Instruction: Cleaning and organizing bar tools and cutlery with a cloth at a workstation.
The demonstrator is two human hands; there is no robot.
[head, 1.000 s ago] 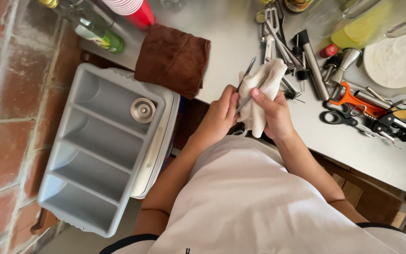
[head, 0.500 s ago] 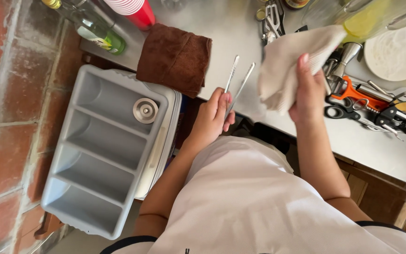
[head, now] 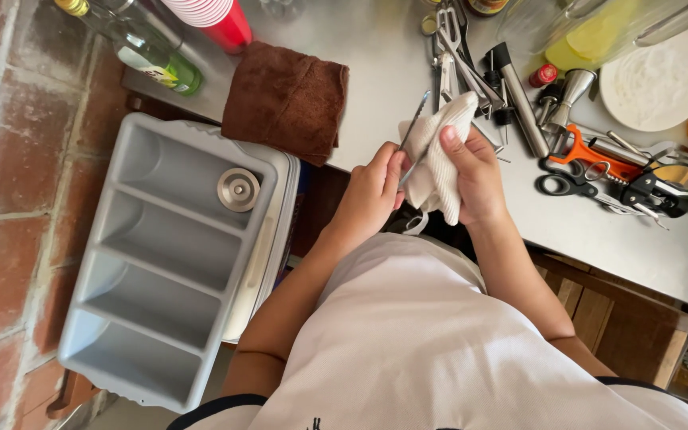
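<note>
Change since half a second ago: the right hand [head: 471, 171], then raised over the counter with the white cloth [head: 438, 155] hanging free, is now down beside the left hand [head: 374, 191], and the cloth is wrapped around the metal utensils [head: 416, 131] that the left hand holds. Left hand: fingers pinched shut on the handle ends of the slim utensils, whose tips stick up past the cloth; two showed earlier, only one tip can be made out now. Right hand: fingers curled closed around the cloth, thumb on top. Both hands sit just over the front edge of the steel counter [head: 376, 72]. Counted items: one grey cutlery tray [head: 165, 263] with four compartments, left of the person, holding one round metal lid [head: 238, 189] in the top compartment; one folded brown towel [head: 287, 99] on the counter; one green glass bottle [head: 149, 52]; one stack of red cups [head: 215, 17]; one white plate [head: 656, 80]; one pair of black-handled scissors [head: 571, 181]; a heap of bar tools [head: 503, 87], number uncertain.
</note>
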